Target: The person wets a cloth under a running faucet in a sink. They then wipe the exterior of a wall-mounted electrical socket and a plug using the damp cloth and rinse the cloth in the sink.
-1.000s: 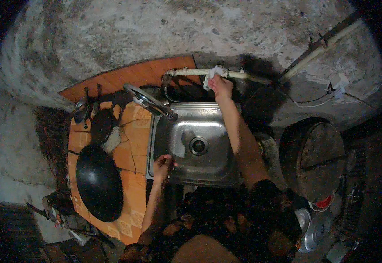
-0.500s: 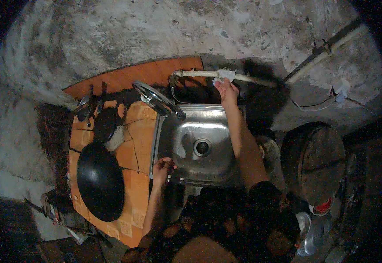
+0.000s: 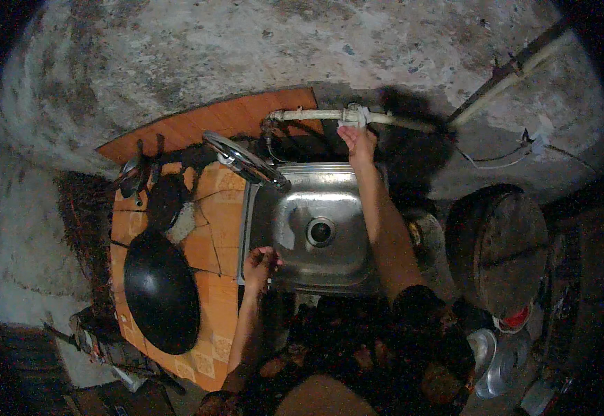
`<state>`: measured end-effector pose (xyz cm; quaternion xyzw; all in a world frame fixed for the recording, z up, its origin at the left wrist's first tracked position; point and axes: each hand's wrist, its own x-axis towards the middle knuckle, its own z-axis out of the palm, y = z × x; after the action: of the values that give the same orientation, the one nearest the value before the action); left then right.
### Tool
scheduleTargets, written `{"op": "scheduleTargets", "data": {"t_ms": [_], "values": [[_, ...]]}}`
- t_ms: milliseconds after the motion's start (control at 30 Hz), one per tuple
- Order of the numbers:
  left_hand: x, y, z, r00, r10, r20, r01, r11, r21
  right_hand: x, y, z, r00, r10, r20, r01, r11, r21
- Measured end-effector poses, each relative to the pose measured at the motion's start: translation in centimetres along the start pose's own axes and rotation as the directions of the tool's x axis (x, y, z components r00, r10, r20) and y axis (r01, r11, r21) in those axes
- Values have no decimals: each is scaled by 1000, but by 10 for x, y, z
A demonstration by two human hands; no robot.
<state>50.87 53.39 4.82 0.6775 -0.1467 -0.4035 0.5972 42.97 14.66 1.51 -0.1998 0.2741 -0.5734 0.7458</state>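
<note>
My right hand (image 3: 361, 144) reaches across the stainless steel sink (image 3: 260, 215) to the pale pipe (image 3: 316, 115) along the back wall. Its fingers hold a crumpled white cloth or tissue (image 3: 353, 120) against the pipe. My left hand (image 3: 262, 261) hovers over the sink's near left corner with fingers curled together; whether anything is in them is too dark to make out. Left of the sink's back edge, the chrome faucet (image 3: 246, 163) leans over the basin. The drain (image 3: 320, 231) shows in the basin floor.
A black wok (image 3: 162, 292) lies on the orange tiled counter (image 3: 218, 305) at the left, with a smaller dark pan (image 3: 167, 201) behind it. A large round lidded vessel (image 3: 510, 253) stands at the right. Metal bowls (image 3: 502, 364) sit at the lower right.
The white cloth and the right fingers have shifted slightly along the pipe. My left hand stays near the sink corner, moved slightly. The whole view has shifted a little.
</note>
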Motion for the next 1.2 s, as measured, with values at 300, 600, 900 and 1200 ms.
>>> {"op": "scheduleTargets", "data": {"t_ms": [300,600,900,1200], "values": [[-2,-7,-18,990,-95,-102,101,993,53,-15,44,22,994,-111,-3,111,990,92],[4,-26,-30,998,-28,-61,27,999,-26,20,111,69,959,140,-248,-196,955,-221],[3,-10,-10,1000,-1,10,1,1000,28,9,93,78,947,293,132,-274,951,-146],[-1,-10,-14,998,-16,-56,19,998,61,-32,101,113,930,367,21,-308,809,-502]]}}
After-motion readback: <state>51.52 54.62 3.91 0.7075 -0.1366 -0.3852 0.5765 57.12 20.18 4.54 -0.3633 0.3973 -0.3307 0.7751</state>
